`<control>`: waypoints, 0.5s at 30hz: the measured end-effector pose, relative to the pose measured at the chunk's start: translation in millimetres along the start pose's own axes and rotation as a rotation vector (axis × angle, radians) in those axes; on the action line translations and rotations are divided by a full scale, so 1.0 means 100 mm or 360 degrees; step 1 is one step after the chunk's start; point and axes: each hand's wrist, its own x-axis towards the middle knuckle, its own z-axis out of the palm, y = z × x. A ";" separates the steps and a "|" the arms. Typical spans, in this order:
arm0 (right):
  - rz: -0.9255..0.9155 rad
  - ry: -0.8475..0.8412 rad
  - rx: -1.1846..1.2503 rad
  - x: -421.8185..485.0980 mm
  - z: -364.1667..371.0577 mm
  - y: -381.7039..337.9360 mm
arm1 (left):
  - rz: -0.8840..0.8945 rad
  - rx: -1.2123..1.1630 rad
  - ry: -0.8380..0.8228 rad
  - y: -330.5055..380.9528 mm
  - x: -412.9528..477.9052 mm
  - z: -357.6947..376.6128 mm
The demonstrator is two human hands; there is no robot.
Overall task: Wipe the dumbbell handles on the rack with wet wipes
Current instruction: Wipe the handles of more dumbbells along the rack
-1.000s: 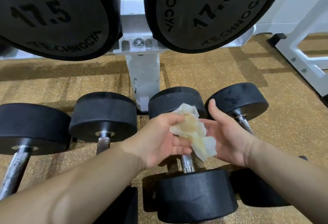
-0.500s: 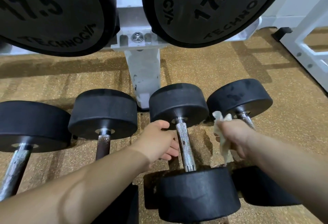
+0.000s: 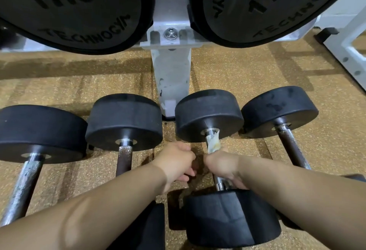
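Head view: third dumbbell (image 3: 209, 115) from the left, near the rack post (image 3: 172, 75).
Hidden: mid handle (image 3: 219, 183), under the right hand (image 3: 222, 165).
Right hand: curled round the handle, gripping the wipe (image 3: 213, 143); its far end pokes out.
Left hand (image 3: 174, 162): just left of the handle, fingers (image 3: 187, 175) curled under; any hold unclear.

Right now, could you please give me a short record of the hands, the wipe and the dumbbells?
Right hand: grips the wet wipe wrapped round a dumbbell handle
Left hand: beside that handle, fingers loosely curled, holding nothing visible
Dumbbell being wiped: third from the left of four on the floor
Wipe state: stained yellowish
Above: two 17.5 dumbbells on the white rack
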 end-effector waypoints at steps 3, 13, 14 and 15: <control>-0.0058 -0.0082 0.0026 0.02 -0.08 -0.12 | -0.0012 -0.0024 -0.0033 0.00 0.02 0.01; -0.0032 0.0167 -0.0052 0.01 0.12 -0.18 | 0.0015 -0.0006 -0.0053 -0.05 0.02 0.01; 0.0000 0.0141 -0.0072 -0.05 0.16 -0.14 | 0.0021 0.0006 -0.0025 -0.04 0.02 0.00; 0.0015 0.0115 -0.0124 -0.04 0.18 -0.10 | 0.0022 0.0004 -0.0007 -0.03 0.02 -0.01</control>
